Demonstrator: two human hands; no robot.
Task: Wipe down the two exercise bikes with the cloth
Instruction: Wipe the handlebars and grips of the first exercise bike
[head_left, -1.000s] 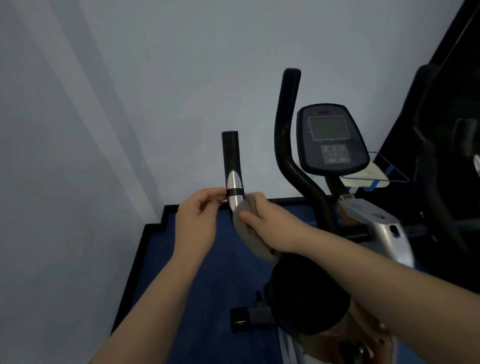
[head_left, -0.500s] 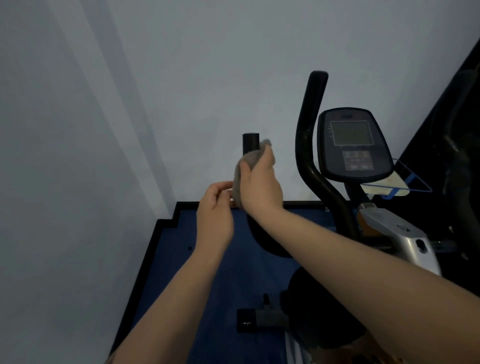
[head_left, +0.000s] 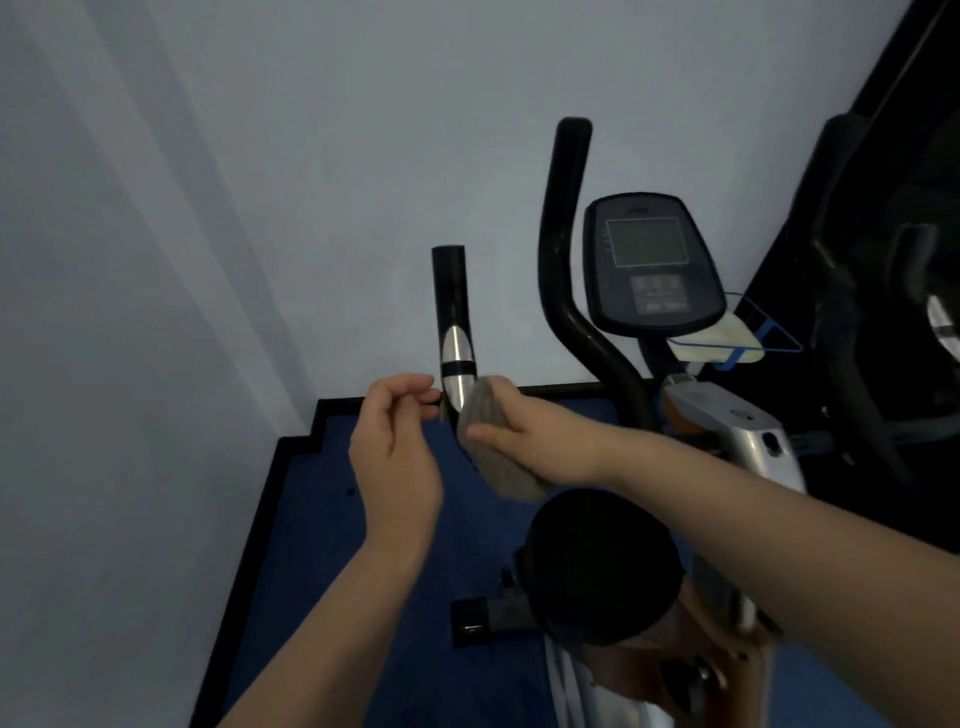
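Observation:
An exercise bike (head_left: 737, 431) with a grey frame stands in front of me, its black console (head_left: 649, 265) at upper right. Its left handlebar (head_left: 452, 317) rises black with a silver sensor band. My right hand (head_left: 524, 431) presses a grey cloth (head_left: 493, 447) around that bar just below the silver band. My left hand (head_left: 395, 447) pinches the bar from the left at the same height. A second curved black handlebar (head_left: 566, 249) stands between the bar and the console. The black seat (head_left: 597, 566) lies below my right forearm.
A pale wall fills the left and back. A blue floor mat (head_left: 322, 545) with a black border lies under the bike. A second dark machine (head_left: 883, 291) stands at the far right. A blue wire holder (head_left: 748, 338) with something pale in it hangs behind the console.
My right hand has slid the cloth down from the top of the left handlebar to just below the silver band. My left hand has stayed at the bar.

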